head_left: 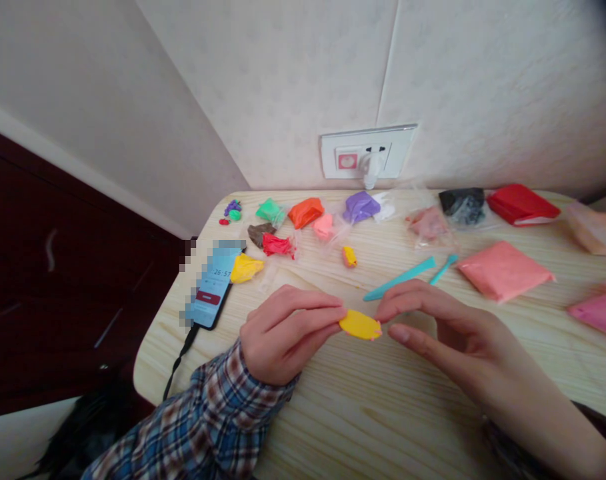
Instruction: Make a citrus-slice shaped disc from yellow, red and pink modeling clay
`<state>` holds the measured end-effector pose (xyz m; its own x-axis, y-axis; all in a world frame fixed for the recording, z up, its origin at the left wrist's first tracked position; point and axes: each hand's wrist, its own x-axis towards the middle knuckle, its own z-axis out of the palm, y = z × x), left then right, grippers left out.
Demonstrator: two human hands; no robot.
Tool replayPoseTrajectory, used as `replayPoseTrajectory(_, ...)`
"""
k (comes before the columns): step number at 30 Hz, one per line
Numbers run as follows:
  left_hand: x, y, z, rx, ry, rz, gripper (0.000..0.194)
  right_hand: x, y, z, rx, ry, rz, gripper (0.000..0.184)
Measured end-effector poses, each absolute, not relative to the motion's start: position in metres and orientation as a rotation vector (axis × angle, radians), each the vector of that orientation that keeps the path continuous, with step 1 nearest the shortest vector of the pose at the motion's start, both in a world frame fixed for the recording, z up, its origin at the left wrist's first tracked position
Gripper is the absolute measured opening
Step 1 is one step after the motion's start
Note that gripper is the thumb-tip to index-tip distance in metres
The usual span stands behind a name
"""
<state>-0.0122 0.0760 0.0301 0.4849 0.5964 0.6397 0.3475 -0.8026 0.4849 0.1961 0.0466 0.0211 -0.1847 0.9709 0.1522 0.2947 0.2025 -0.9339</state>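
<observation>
A flat yellow oval of modelling clay [359,325] is pinched at its left end between the fingertips of my left hand [287,330]. Small pink bits stick to the oval's right edge. My right hand [447,327] is at that edge, thumb and index finger apart with a gap between them. Its index fingertip is very close to the clay; whether it touches I cannot tell. Behind my right hand lie a long turquoise modelling tool [400,279] and a shorter turquoise tool [443,269]. A small yellow clay lump [349,257] with some pink on it sits farther back.
Clay packets run along the table's back: green [271,211], orange [306,213], purple [361,207], black [463,203], red [523,204]. A salmon packet [505,270] lies right. A cabled phone [215,287] and yellow packet [246,268] lie left. Behind is a wall socket [367,153].
</observation>
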Motion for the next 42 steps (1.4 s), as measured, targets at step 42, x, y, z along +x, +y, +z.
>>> replayPoseTrajectory(42,-0.008,0.077,0.021,1.827,0.735,1.101,0.017,0.190,0.046,0.025,-1.238,-1.470,1.351,0.016)
